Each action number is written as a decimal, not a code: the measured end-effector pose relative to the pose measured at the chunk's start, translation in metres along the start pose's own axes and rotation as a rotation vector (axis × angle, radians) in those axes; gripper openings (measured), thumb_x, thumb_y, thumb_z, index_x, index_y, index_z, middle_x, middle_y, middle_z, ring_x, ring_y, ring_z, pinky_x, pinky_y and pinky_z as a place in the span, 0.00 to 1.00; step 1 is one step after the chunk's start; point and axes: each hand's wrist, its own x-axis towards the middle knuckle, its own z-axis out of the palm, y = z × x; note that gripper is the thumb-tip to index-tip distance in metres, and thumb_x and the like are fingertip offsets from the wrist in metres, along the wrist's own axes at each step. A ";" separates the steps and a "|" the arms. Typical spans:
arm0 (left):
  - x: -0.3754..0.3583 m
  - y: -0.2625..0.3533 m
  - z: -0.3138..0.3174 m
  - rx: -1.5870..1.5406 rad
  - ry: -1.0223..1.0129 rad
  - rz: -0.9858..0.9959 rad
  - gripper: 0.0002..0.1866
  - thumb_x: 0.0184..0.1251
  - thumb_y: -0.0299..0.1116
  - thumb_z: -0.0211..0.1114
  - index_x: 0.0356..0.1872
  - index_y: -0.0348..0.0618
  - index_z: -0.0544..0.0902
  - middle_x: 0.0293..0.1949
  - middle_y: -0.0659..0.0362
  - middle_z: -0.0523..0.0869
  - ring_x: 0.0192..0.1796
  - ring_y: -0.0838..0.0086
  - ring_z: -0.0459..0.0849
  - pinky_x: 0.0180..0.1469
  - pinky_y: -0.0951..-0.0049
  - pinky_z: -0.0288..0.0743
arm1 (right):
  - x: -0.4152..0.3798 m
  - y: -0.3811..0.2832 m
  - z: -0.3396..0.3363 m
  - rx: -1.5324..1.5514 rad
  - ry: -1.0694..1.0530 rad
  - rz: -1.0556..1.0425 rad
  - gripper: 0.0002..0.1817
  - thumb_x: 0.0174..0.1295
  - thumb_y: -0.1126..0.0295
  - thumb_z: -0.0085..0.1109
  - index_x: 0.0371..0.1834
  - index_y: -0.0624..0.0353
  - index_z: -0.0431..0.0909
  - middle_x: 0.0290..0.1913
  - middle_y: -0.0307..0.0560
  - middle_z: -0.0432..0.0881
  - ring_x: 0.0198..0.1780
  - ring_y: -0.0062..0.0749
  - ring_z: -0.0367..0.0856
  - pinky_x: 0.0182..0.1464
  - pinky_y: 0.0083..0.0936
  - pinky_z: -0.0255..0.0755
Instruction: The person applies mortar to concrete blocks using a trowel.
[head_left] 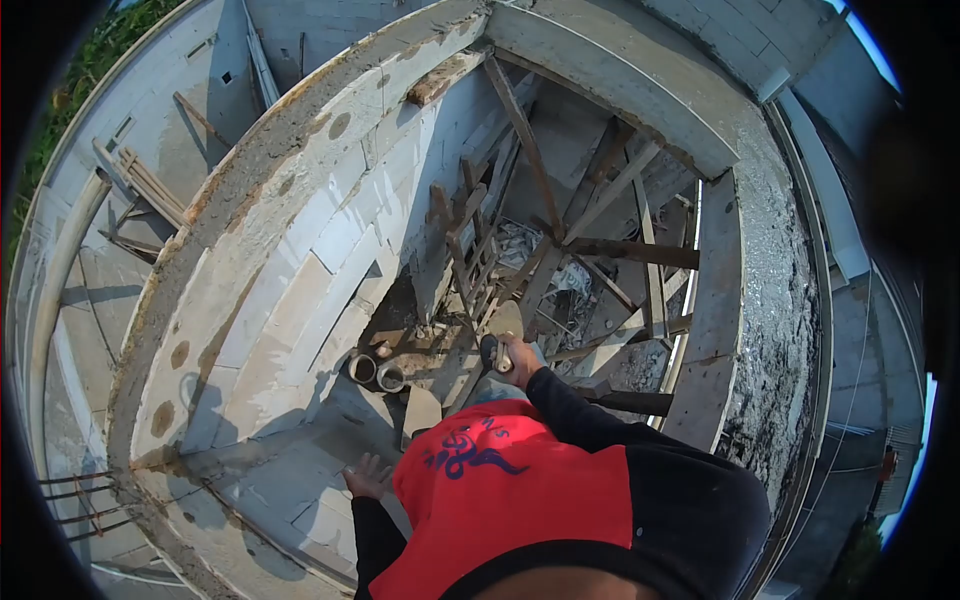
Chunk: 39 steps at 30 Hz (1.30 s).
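My right hand (pixel 519 360) is closed around a hand tool (pixel 503 356) with a short pale handle and a dark, rounded part beside it. Its exact kind does not show. My left hand (pixel 370 476) is off to the left, fingers spread, holding nothing; its shadow side faces the pale block wall. A red shirt front (pixel 520 480) with dark sleeves fills the lower middle. Between the hands, a pale flat piece (pixel 421 412) lies lower down, near two round buckets (pixel 391 377) on the floor below.
A block wall (pixel 300 270) with a rough mortar top curves along the left. Wet-looking concrete (pixel 775 290) runs along the right edge beam. Timber props (pixel 525 145) and planks cross the deep space below, among rubble. Rebar ends (pixel 80 495) stick out at the lower left.
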 end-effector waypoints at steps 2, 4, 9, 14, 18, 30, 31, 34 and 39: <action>0.003 0.006 0.058 0.027 0.087 0.273 0.34 0.69 0.60 0.47 0.69 0.50 0.64 0.71 0.54 0.61 0.56 0.50 0.76 0.50 0.42 0.72 | 0.003 -0.017 -0.004 -0.013 0.015 0.012 0.13 0.59 0.63 0.57 0.40 0.59 0.71 0.26 0.43 0.75 0.23 0.34 0.77 0.26 0.33 0.74; 0.037 0.029 0.072 0.411 0.301 0.375 0.34 0.70 0.60 0.44 0.70 0.50 0.62 0.71 0.55 0.63 0.57 0.49 0.73 0.51 0.44 0.71 | 0.014 -0.040 -0.008 -0.045 0.012 0.014 0.11 0.60 0.63 0.56 0.39 0.58 0.71 0.25 0.43 0.74 0.22 0.33 0.76 0.24 0.31 0.74; 0.041 0.043 0.190 0.582 0.054 0.227 0.31 0.71 0.57 0.44 0.70 0.52 0.61 0.67 0.52 0.67 0.58 0.43 0.72 0.51 0.48 0.72 | 0.036 -0.109 0.000 0.151 -0.041 0.000 0.08 0.62 0.66 0.52 0.38 0.60 0.71 0.24 0.42 0.73 0.22 0.30 0.76 0.24 0.27 0.73; 0.026 0.060 0.356 0.526 0.027 0.649 0.32 0.72 0.47 0.49 0.72 0.48 0.52 0.70 0.49 0.61 0.65 0.41 0.67 0.60 0.46 0.67 | 0.054 -0.178 -0.008 0.003 0.045 -0.165 0.10 0.60 0.66 0.55 0.36 0.63 0.74 0.26 0.43 0.76 0.22 0.30 0.76 0.24 0.27 0.72; 0.139 0.230 0.337 1.441 0.192 1.339 0.30 0.68 0.38 0.59 0.65 0.32 0.62 0.66 0.47 0.61 0.65 0.56 0.67 0.62 0.56 0.71 | 0.023 -0.269 -0.016 -0.022 0.080 -0.513 0.15 0.60 0.65 0.57 0.47 0.62 0.76 0.32 0.40 0.78 0.25 0.23 0.76 0.27 0.24 0.71; 0.058 0.193 0.471 1.709 0.721 1.785 0.28 0.48 0.29 0.75 0.51 0.32 0.75 0.44 0.42 0.81 0.49 0.50 0.81 0.53 0.60 0.74 | -0.176 -0.455 -0.176 -0.278 0.830 -1.204 0.15 0.61 0.64 0.56 0.42 0.65 0.75 0.28 0.42 0.79 0.24 0.22 0.78 0.25 0.19 0.71; 0.057 0.193 0.470 1.752 0.777 1.792 0.28 0.46 0.26 0.75 0.51 0.32 0.75 0.44 0.42 0.81 0.49 0.51 0.81 0.53 0.60 0.74 | -0.184 -0.446 -0.186 -0.261 0.899 -1.147 0.15 0.60 0.63 0.56 0.41 0.65 0.76 0.27 0.43 0.80 0.24 0.23 0.78 0.26 0.20 0.71; 0.077 0.214 0.457 1.591 0.577 1.749 0.31 0.43 0.28 0.75 0.51 0.31 0.74 0.43 0.46 0.82 0.47 0.52 0.82 0.55 0.59 0.74 | -0.186 -0.421 -0.238 -0.374 1.170 -1.069 0.16 0.59 0.62 0.56 0.38 0.66 0.77 0.26 0.45 0.81 0.25 0.24 0.79 0.28 0.22 0.71; 0.123 0.203 0.468 1.512 0.421 1.702 0.31 0.44 0.29 0.75 0.53 0.32 0.74 0.45 0.46 0.81 0.48 0.52 0.81 0.55 0.58 0.73 | -0.210 -0.383 -0.223 -0.469 1.364 -0.888 0.23 0.53 0.54 0.57 0.41 0.66 0.80 0.36 0.63 0.82 0.39 0.50 0.83 0.43 0.38 0.73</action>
